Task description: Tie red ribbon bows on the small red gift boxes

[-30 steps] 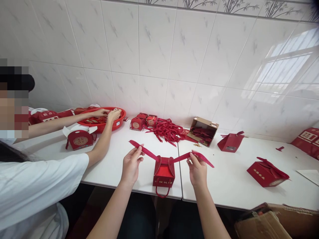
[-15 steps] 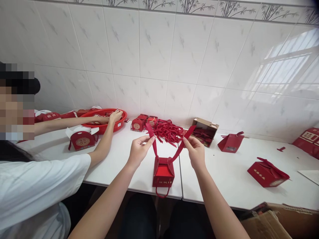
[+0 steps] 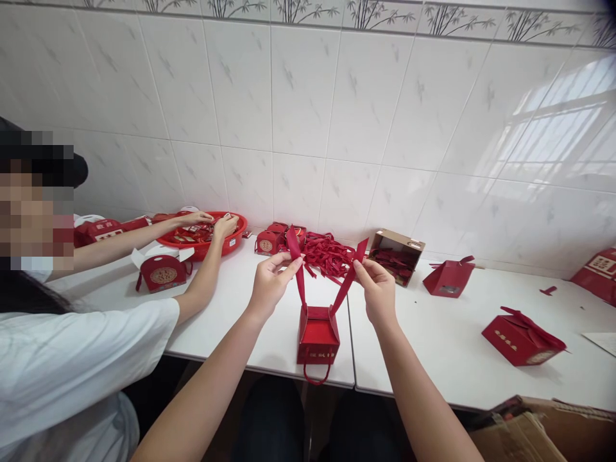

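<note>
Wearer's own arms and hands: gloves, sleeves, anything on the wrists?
Left hand and right hand are bare: no gloves, rings, watch or bands visible. Both forearms are uncovered to the frame edge, no sleeve in view. The white sleeve at left is a co-worker's.

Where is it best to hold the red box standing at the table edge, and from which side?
Best take the red box by its two flat side walls, low down, from left and right. It stands upright, and its top is taken up by the ribbon, whose ends the left hand and right hand pinch above it.
</note>
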`<state>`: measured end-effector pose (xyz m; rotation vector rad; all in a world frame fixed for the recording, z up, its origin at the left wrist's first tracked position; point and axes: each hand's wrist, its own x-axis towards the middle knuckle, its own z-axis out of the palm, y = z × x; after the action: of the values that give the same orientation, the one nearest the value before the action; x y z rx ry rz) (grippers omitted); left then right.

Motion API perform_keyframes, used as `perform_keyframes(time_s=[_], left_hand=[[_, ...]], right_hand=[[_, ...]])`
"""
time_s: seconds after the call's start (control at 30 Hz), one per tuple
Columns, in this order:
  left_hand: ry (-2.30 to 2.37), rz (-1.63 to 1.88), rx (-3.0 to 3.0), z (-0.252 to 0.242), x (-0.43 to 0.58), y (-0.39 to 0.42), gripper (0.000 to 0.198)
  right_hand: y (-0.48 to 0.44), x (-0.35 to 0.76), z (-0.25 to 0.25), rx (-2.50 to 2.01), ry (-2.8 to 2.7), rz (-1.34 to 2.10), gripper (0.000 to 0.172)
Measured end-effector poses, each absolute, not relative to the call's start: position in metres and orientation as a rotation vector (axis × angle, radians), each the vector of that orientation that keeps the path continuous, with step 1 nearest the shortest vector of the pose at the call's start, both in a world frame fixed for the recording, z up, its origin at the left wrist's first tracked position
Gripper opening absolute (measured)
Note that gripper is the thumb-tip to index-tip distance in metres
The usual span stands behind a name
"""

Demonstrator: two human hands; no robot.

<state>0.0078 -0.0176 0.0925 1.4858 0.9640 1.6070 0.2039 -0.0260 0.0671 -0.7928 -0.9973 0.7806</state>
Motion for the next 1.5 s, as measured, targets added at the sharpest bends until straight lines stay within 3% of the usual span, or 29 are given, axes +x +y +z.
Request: perform_keyframes(time_s=[0.43, 0.67, 0.9, 1.03, 1.27, 1.5], left_hand=[[0.756, 1.545, 1.389, 0.098, 0.025, -0.016, 0.023], [0.803, 1.354, 1.617, 0.101, 0.027, -0.024, 0.059], [0.786, 1.155, 1.739, 0.099, 0.023, -0.028, 0.063], [0.674, 1.043, 1.57, 0.099, 0.021, -0.025, 0.049], [0.698, 1.055, 1.293, 0.099, 0.019, -0.018, 0.033], [0.835, 1.215, 1.627, 0.092, 0.019, -0.023, 0.044]], right_hand=[[-0.026, 0.197, 0.074, -0.716, -1.109, 0.846, 0.019], [-0.03, 0.189, 0.079, -0.806, -1.402, 0.888, 0.023], [-0.034, 0.188, 0.072, -0.742, -1.573, 0.869, 0.023], [-0.027, 0.198, 0.069, -0.685, -1.799, 0.621, 0.018], [-0.02, 0.215, 0.072, -0.611, -2.163, -0.114, 0.027], [-0.021, 0.21, 0.062, -0.695, -2.092, -0.226, 0.026]])
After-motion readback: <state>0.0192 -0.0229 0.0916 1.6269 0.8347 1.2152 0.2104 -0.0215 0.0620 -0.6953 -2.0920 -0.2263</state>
